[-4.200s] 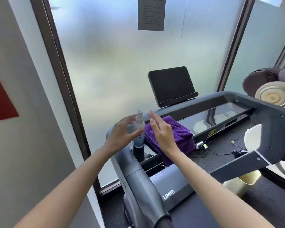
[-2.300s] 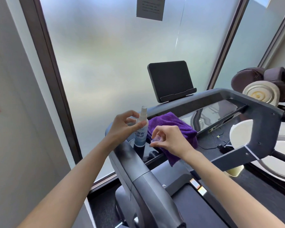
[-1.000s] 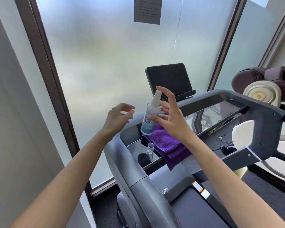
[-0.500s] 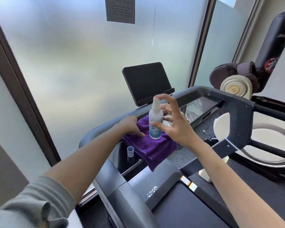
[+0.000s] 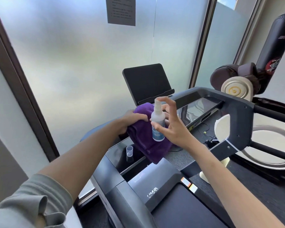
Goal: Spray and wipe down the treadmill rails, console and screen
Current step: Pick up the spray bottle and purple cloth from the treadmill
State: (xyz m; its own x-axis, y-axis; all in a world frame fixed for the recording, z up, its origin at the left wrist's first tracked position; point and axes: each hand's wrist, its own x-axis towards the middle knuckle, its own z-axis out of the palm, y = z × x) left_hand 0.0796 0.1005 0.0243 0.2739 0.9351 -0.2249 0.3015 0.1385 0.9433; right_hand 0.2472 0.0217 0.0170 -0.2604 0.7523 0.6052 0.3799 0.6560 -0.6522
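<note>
Your right hand [image 5: 173, 127] has the spray bottle [image 5: 158, 123] wrapped up: thumb and lower fingers curled round the white body, index finger hooked over the top of the nozzle. The bottle is upright, held up just in front of the purple cloth [image 5: 146, 137], and its cap is off: the little clear cap [image 5: 129, 151] is standing on the glossy dark tray of the console [image 5: 202, 107], just left of the cloth's hanging edge.

Your left hand [image 5: 130, 119] is clamped onto the cloth, fingers curled over the top of the bunched fabric. The cloth sits on the left end of the console and a fold of it droops over the front edge toward the belt.

The screen [image 5: 146, 83] stands tilted back behind the console, dark, right behind your hands. The grey rail [image 5: 234, 106] wraps round the right side of the console, and the left rail [image 5: 122, 195] runs down toward you under your left forearm.

Off to the right there's a black punching bag [image 5: 276, 48] and a cream spiral-patterned disc [image 5: 235, 90] past the rail. A printed notice [image 5: 121, 10] is stuck on the frosted glass [image 5: 72, 55] up top.
</note>
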